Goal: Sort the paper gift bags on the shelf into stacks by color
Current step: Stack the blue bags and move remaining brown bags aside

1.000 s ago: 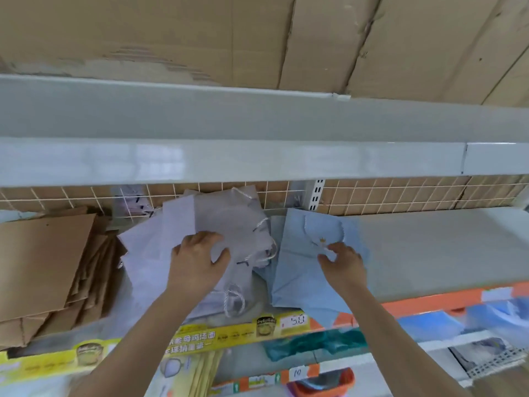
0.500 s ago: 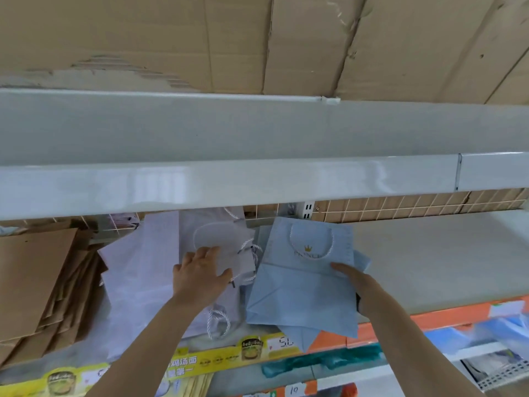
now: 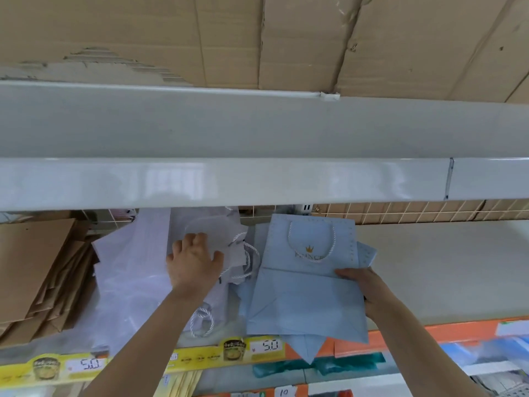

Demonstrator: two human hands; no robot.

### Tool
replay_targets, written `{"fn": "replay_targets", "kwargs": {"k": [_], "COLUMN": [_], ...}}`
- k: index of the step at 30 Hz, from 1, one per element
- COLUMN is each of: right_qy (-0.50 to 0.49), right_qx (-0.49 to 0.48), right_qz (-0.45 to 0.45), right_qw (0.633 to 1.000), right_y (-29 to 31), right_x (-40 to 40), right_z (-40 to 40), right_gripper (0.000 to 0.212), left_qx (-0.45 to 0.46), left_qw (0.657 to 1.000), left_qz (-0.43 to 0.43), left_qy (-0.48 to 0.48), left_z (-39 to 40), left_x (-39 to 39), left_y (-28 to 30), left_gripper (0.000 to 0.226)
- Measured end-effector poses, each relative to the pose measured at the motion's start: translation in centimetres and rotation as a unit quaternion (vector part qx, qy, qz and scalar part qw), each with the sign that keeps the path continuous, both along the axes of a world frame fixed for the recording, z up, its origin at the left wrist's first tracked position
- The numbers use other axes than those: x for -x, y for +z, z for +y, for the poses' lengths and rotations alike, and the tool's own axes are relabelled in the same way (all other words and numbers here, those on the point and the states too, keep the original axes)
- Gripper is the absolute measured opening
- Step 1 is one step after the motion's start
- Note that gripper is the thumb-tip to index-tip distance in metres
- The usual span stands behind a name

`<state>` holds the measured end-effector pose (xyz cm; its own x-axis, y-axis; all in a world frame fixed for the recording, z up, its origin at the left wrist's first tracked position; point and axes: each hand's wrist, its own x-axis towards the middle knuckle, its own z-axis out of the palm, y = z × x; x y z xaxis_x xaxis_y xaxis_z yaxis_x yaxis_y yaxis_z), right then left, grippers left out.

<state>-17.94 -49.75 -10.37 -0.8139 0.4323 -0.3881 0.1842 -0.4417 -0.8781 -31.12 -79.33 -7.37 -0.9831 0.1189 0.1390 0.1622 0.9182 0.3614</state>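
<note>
I see the blue gift bag lying flat near the middle of the shelf, gold crown print and white rope handle at its far end. Its near edge hangs over the shelf's front lip. More blue bags sit under it, w/ one corner poking out far right and a pointed bit sticking past the price strip.

My right hand holds the top blue bag by its right edge: thumb on top, fingers curled under, so it's a pinch on the paper.

Just left of the blue stack is the white/pale bag pile, messy, w/ twisted rope handles spilling toward the blue bags and one loop near the front edge. My left hand lies on that pile, fingers spread and mostly flat, pressing down. I can't tell if any fingertip hooks an edge.

Far left: brown kraft bags, fanned stack, well apart from the blue one.

Right half of the shelf is bare grey surface. Wire grid backing runs along the far side. Upper shelf cuts across the view, w/ cardboard above it. Price tags on the strip read 5.0.
</note>
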Motion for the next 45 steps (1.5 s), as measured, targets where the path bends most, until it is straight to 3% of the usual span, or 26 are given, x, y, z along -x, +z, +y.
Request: {"fn": "replay_targets", "kwargs": {"k": [8,13,16,18,20,22,26,28,31,34,37,41,45], "right_qy": [0.041,0.099,0.129,0.146,0.145,0.144,0.16,0.171,0.201,0.249,0.236,0.198,0.175], "right_qx": [-0.043,-0.049,-0.054,-0.051,-0.052,-0.061,-0.09,-0.088,-0.099,-0.174,-0.208,-0.235,-0.24], "right_qz": [0.061,0.104,0.117,0.127,0.134,0.13,0.107,0.103,0.122,0.134,0.143,0.171,0.15], "right_qw": [0.996,0.988,0.983,0.98,0.979,0.979,0.977,0.976,0.967,0.943,0.938,0.936,0.943], "right_y": [2.7,4.1,4.6,4.8,5.0,5.2,6.0,6.3,6.9,8.0,8.4,7.4,5.2], "right_x": [-2.4,-1.9,-1.4,-1.0,-0.5,0.0,1.1,1.3,1.7,2.0,1.8,1.1,0.9], "right_z": [5.8,7.6,7.8,7.8,7.7,7.6,6.6,6.1,5.2,4.1,3.3,2.1,1.5], "right_gripper": [0.047,0.041,0.043,0.043,0.042,0.042,0.047,0.05,0.047,0.043,0.05,0.066,0.069], "left_qx": [-0.046,-0.047,-0.189,-0.342,-0.416,-0.401,-0.262,-0.332,-0.456,-0.479,-0.485,-0.447,-0.464], "left_qw": [0.997,0.998,0.98,0.926,0.877,0.865,0.926,0.91,0.851,0.841,0.83,0.848,0.838], "left_qz": [0.027,0.029,-0.051,-0.134,-0.191,-0.241,-0.218,-0.207,-0.215,-0.189,-0.194,-0.19,-0.201], "left_qy": [0.054,-0.005,-0.045,-0.09,-0.145,-0.181,-0.162,-0.139,-0.149,-0.167,-0.195,-0.212,-0.205], "left_z": [1.9,2.8,3.5,3.6,3.4,3.4,4.2,4.2,3.6,3.2,3.5,5.0,6.1], "left_x": [-1.3,-1.9,-2.4,-2.6,-2.7,-2.8,-2.8,-2.7,-2.4,-2.3,-2.6,-3.4,-3.6], "left_y": [0.0,-0.8,-0.1,0.5,1.1,1.7,2.2,2.5,2.9,3.4,3.6,3.3,3.1], "left_gripper": [0.054,0.047,0.043,0.056,0.068,0.074,0.088,0.074,0.071,0.062,0.058,0.073,0.08]}}
